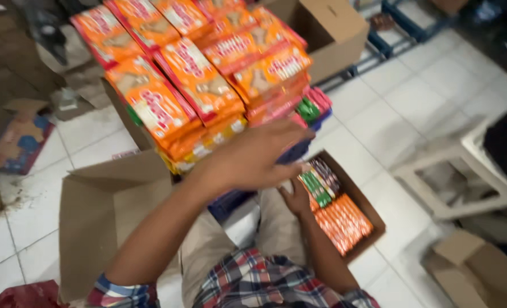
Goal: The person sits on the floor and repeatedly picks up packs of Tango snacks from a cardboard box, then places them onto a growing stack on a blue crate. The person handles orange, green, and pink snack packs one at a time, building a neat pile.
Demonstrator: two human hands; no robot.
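Left hand (253,157) spread, blurred, grasping nothing — hovers against stacked orange biscuit packs (196,80). Right hand (297,197) at open carton (373,214) edge, touching green packs (316,188); grip unclear. Carton still part-full of small orange packets (342,222) — much apparently unmoved.

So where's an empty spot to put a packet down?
Bare white floor tiles lie between the pile of orange biscuit packs, the open cardboard box behind it and the white stool. It's crowded by the left hand and the right hand, where the small box of packets is nearly full.
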